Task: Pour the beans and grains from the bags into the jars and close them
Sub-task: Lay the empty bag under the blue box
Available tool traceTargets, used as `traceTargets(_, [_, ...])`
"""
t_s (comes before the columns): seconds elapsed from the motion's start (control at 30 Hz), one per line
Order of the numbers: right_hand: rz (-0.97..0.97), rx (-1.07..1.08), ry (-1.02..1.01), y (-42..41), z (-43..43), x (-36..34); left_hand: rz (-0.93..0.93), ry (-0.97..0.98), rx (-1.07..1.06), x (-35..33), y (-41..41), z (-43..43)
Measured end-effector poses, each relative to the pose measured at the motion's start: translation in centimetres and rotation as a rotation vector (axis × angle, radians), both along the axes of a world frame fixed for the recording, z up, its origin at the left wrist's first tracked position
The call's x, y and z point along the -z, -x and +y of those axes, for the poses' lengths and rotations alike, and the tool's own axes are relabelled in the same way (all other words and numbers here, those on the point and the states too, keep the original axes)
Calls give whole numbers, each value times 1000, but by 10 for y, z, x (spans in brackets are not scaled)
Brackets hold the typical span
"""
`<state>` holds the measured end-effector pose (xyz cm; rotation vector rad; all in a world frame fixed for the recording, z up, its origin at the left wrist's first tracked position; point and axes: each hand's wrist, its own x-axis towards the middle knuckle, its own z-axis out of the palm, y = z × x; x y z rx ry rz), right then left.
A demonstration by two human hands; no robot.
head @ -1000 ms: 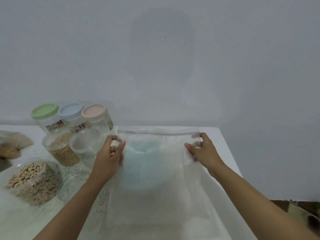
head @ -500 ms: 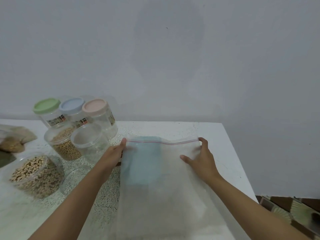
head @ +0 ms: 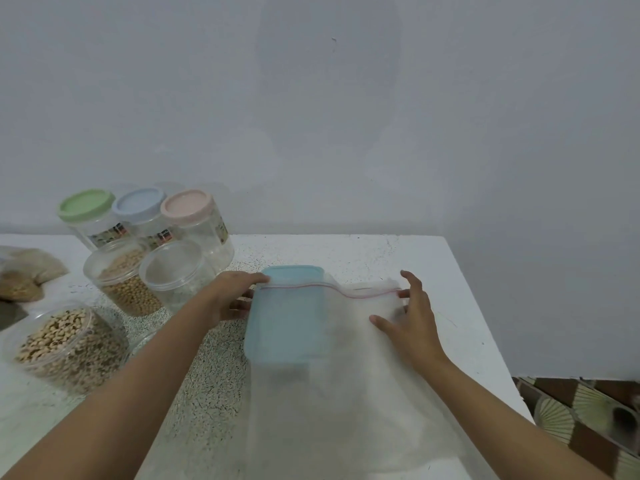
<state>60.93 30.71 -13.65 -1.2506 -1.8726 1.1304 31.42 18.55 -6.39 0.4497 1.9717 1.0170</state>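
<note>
Here's the bag point(head: 346, 368), flat on the desk point(head: 415, 258), a blue lid point(head: 287, 323) showing through it. Our left hand point(head: 232, 296) pinches its top-left corner while our right hand point(head: 408, 323) rests spread on top. The jars point(head: 128, 289) stand to the left.

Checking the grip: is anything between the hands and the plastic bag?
Nothing visible. The left hand touches the top left corner of the bag, and the right hand rests near its top right corner.
</note>
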Motion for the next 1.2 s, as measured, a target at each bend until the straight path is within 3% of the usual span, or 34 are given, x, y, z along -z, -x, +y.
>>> traceTargets(0.37, [-86, -29, -106, 1, 3, 5, 222, -34, 104, -3, 0, 42])
traceTargets(0.57, [-14, 23, -94, 5, 3, 0, 532, -129, 230, -16, 12, 47])
traceTargets(0.73, [13, 27, -43, 15, 6, -5, 930, -327, 254, -65, 18, 46])
traceTargets(0.87, [9, 50, -26, 24, 9, -4, 1114, -514, 126, -100, 21, 39])
traceTargets(0.97, [10, 78, -10, 29, 10, -4, 1093, -619, 5, -121, 17, 32])
traceTargets(1.13, [-24, 139, 11, 37, 12, -4, 862, -565, -132, -107, 3, 21])
traceTargets(1.2, [-46, 129, 5, 37, 11, -5, 851, -558, -188, -92, 4, 15])
